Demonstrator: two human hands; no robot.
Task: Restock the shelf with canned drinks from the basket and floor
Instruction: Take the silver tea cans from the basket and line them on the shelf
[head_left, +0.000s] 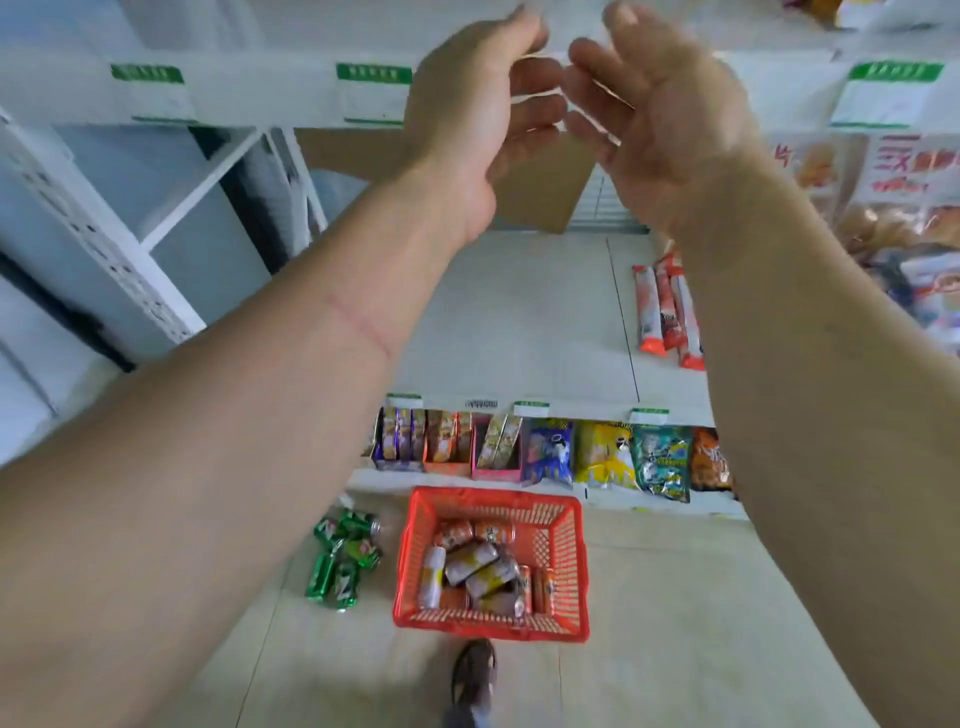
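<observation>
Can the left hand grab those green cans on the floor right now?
Probably not from here. The left hand is raised up by the top shelf, while the green cans lie far below beside the basket. Nothing blocks them; the person would likely just need to bend down.

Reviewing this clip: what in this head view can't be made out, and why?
- Whether the left hand and right hand hold anything: fingers motion-blurred.
- Text on the shelf labels: blurred, too small.
- Lower cans in the red basket: covered by the cans on top.
- Brand of the green cans on the floor: too small to read.
- Top shelf contents: cut off by the upper edge.
- Right-side snack bags: partly behind the right forearm.
</observation>
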